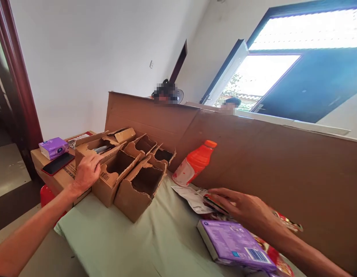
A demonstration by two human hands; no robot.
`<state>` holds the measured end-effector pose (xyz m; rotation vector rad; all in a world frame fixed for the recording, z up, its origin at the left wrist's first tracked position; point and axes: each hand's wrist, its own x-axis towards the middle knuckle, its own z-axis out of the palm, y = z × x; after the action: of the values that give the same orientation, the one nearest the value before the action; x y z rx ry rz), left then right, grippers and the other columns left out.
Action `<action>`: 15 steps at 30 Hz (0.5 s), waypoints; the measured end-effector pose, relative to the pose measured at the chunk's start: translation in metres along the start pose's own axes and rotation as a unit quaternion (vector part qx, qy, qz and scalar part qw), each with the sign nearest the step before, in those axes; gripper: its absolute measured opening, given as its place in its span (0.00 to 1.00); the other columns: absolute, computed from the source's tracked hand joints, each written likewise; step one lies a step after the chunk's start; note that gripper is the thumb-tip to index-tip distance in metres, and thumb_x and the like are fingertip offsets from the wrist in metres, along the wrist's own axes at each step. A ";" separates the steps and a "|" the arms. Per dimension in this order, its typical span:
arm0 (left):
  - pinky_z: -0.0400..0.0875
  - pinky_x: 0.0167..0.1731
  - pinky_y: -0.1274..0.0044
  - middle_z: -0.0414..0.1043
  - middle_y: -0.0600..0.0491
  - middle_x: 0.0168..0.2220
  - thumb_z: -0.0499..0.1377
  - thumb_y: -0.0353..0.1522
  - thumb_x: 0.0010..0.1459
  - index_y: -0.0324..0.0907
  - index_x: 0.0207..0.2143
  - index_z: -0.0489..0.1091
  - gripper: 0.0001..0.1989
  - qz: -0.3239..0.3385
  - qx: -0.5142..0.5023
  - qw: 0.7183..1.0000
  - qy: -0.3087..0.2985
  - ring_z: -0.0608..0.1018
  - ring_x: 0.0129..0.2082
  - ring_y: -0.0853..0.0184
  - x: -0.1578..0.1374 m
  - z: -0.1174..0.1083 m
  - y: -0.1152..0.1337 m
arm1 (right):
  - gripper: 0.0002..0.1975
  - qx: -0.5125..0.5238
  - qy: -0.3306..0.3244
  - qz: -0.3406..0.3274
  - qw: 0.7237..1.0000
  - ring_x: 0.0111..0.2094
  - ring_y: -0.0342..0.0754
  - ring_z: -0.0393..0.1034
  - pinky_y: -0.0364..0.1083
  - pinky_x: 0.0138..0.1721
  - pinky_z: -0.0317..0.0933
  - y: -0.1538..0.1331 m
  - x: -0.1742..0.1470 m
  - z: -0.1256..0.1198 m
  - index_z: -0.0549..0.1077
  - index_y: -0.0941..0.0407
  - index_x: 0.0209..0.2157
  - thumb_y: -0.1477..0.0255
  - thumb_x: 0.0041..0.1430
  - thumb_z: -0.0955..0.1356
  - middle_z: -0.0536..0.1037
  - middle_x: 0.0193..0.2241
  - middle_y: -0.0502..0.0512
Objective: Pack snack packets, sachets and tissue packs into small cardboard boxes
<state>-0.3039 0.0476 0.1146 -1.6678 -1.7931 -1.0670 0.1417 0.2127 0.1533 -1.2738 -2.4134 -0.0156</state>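
My left hand is closed at the upper edge of an open cardboard box, at the left of a cluster of such boxes. Another cardboard box stands right beside it. To the right, my right hand reaches over a pile of packages, its fingers closed on a small dark flat packet. A white pouch lies just left of those fingers. Below my right wrist is a purple tissue pack, with red snack packaging partly hidden behind it.
A red bottle with an orange cap leans against a tall cardboard panel. At left, a phone and another purple tissue pack rest on a carton. Green cloth covers the table. Two people's heads show beyond the panel.
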 end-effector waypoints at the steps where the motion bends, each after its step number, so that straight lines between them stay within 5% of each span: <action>1: 0.74 0.51 0.66 0.79 0.48 0.45 0.53 0.25 0.60 0.43 0.46 0.75 0.16 0.010 -0.001 1.000 0.008 0.79 0.47 0.58 -0.005 0.002 0.001 | 0.19 0.030 -0.017 -0.027 0.999 0.35 0.57 0.82 0.51 0.35 0.72 -0.021 0.013 -0.003 0.83 0.45 0.33 0.58 0.59 0.61 0.86 0.36 0.53; 6: 0.74 0.49 0.67 0.79 0.48 0.44 0.52 0.22 0.63 0.43 0.46 0.74 0.16 0.047 0.002 0.997 0.057 0.78 0.45 0.59 -0.016 0.011 -0.001 | 0.17 0.077 -0.019 -0.204 0.976 0.41 0.52 0.80 0.48 0.44 0.70 -0.146 0.091 -0.004 0.82 0.51 0.43 0.66 0.66 0.61 0.85 0.42 0.56; 10: 0.73 0.47 0.66 0.79 0.48 0.42 0.51 0.21 0.63 0.42 0.46 0.73 0.16 0.064 0.006 0.993 0.094 0.78 0.43 0.58 -0.018 0.020 -0.002 | 0.18 -0.011 -0.071 -0.300 0.951 0.52 0.52 0.75 0.47 0.52 0.65 -0.242 0.158 0.023 0.78 0.53 0.53 0.73 0.68 0.62 0.81 0.51 0.57; 15: 0.72 0.47 0.66 0.79 0.48 0.41 0.51 0.21 0.63 0.41 0.47 0.73 0.16 0.073 0.011 0.991 0.115 0.77 0.43 0.59 -0.020 0.024 -0.001 | 0.29 -0.086 -0.166 -0.359 0.914 0.58 0.57 0.70 0.48 0.54 0.64 -0.313 0.215 0.071 0.73 0.53 0.60 0.76 0.56 0.73 0.76 0.58 0.60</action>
<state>-0.2974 0.0540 0.0849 -1.5670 -1.5086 -1.1197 -0.2384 0.2142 0.2208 -0.3930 -3.1025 -0.2418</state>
